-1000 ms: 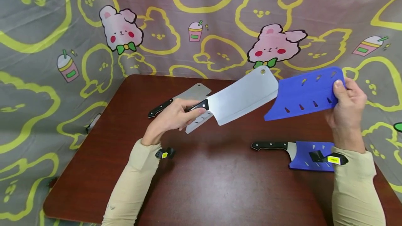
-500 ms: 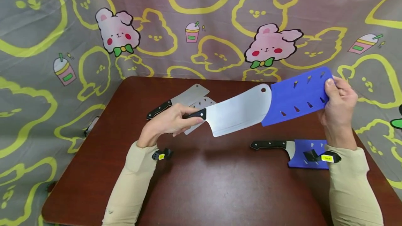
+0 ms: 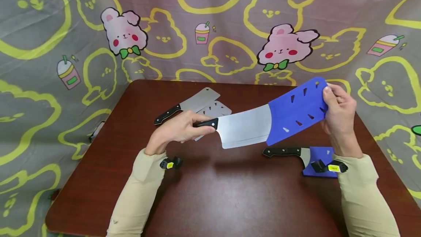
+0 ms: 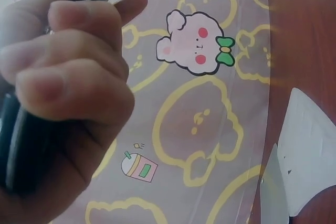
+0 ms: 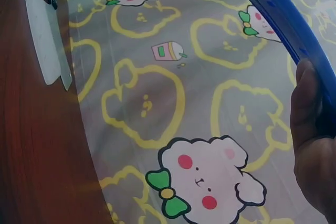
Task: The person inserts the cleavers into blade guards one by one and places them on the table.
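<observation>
In the head view my left hand grips the black handle of a cleaver, raised above the table with its blade to the right. My right hand pinches the far end of a blue blade sheath with slots cut in it. The sheath covers the outer part of the blade, and the part near the handle stays bare. Curled fingers wrap the dark handle in the left wrist view. From the right wrist view, the thumb lies along the edge of the blue sheath.
Another cleaver lies at the back left of the brown table, beside a white slotted sheath partly behind my left hand. At right, a cleaver in a blue sheath lies partly under my right forearm. A patterned curtain hangs behind.
The blue sheath has moved left and down with my right hand, from the blade's tip to over its outer part. The cleaver has dipped and levelled slightly in my left hand.
</observation>
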A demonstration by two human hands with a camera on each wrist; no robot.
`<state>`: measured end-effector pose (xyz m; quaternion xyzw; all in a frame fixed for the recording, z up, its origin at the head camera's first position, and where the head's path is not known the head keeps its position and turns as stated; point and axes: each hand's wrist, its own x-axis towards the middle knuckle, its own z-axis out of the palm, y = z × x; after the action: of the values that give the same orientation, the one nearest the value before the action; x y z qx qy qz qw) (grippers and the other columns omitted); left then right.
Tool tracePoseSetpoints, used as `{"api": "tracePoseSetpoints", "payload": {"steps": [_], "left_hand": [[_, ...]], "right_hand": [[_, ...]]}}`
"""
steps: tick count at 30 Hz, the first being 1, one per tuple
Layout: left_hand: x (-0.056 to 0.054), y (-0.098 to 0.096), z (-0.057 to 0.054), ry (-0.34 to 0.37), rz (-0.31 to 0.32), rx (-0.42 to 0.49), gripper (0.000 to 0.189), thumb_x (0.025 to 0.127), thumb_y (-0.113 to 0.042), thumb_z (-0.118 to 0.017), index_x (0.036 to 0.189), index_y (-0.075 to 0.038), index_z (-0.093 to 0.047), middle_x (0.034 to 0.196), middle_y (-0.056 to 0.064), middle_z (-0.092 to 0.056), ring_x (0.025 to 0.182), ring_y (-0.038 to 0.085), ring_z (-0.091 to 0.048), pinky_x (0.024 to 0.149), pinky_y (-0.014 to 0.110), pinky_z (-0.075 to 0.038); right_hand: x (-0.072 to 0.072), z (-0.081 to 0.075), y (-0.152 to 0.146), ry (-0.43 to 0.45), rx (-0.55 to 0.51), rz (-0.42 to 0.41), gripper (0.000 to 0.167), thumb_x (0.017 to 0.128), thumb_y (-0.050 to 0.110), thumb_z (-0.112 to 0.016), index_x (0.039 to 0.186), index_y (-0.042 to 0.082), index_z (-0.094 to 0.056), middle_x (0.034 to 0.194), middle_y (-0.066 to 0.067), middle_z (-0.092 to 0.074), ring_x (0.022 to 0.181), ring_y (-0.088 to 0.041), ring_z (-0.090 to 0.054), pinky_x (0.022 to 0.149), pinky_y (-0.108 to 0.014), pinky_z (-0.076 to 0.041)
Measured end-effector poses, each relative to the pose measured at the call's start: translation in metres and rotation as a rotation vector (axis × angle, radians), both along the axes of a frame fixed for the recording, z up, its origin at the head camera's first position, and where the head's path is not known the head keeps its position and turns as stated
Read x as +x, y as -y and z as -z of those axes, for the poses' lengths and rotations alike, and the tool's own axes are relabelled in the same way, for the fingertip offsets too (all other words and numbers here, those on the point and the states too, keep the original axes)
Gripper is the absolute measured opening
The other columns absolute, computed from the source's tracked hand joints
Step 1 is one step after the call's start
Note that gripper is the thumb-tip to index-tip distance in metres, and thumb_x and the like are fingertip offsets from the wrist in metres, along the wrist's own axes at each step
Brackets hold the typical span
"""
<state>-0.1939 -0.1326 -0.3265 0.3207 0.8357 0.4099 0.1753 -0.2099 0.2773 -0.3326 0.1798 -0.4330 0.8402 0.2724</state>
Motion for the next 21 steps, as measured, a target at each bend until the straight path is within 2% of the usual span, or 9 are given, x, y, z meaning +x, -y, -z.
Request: {"api": "tracePoseSetpoints", "payload": {"steps": [3, 7, 10, 15, 21], "left_hand": [[0.0, -0.004, 0.0, -0.034, -0.006, 0.009, 0.016, 0.095, -0.039, -0.064, 0.101, -0.025, -0.068, 0.054, -0.002, -0.046, 0.038, 0.012, -0.037, 0.039, 0.026, -0.032], [0.0, -0.012, 0.001, -0.039, 0.006, 0.034, 0.02, 0.096, -0.039, -0.062, 0.093, -0.02, -0.064, 0.053, -0.001, -0.044, 0.038, 0.012, -0.038, 0.039, 0.026, -0.032], [0.001, -0.013, 0.001, -0.049, -0.007, 0.033, 0.016, 0.096, -0.037, -0.062, 0.094, -0.022, -0.064, 0.052, -0.001, -0.043, 0.038, 0.013, -0.038, 0.039, 0.026, -0.032], [0.004, -0.011, 0.002, -0.037, -0.024, 0.018, 0.012, 0.096, -0.036, -0.063, 0.104, -0.027, -0.067, 0.053, -0.001, -0.044, 0.038, 0.013, -0.037, 0.038, 0.027, -0.031], [0.003, -0.011, 0.005, -0.002, -0.016, 0.015, 0.017, 0.095, -0.042, -0.063, 0.097, -0.025, -0.066, 0.054, 0.0, -0.043, 0.038, 0.014, -0.037, 0.039, 0.026, -0.03]], "right_hand": [[-0.002, 0.001, 0.004, 0.0, -0.013, 0.013, 0.018, 0.093, -0.007, -0.057, 0.102, -0.022, -0.061, 0.074, -0.02, -0.07, 0.057, -0.022, -0.07, 0.053, -0.026, -0.056], [-0.001, 0.002, 0.005, 0.013, -0.007, 0.011, 0.019, 0.096, -0.004, -0.054, 0.105, -0.02, -0.06, 0.075, -0.019, -0.07, 0.059, -0.023, -0.071, 0.055, -0.028, -0.057], [-0.001, 0.004, 0.005, 0.016, 0.017, -0.015, 0.021, 0.097, -0.002, -0.053, 0.107, -0.019, -0.059, 0.077, -0.018, -0.071, 0.061, -0.022, -0.072, 0.057, -0.027, -0.057], [0.002, 0.01, 0.004, 0.057, 0.077, -0.075, 0.022, 0.099, 0.002, -0.052, 0.111, -0.016, -0.057, 0.082, -0.016, -0.07, 0.065, -0.02, -0.072, 0.06, -0.026, -0.058], [0.006, 0.015, 0.0, 0.073, 0.145, -0.127, 0.023, 0.101, 0.003, -0.048, 0.115, -0.014, -0.055, 0.086, -0.014, -0.069, 0.07, -0.019, -0.073, 0.064, -0.027, -0.058]]}}
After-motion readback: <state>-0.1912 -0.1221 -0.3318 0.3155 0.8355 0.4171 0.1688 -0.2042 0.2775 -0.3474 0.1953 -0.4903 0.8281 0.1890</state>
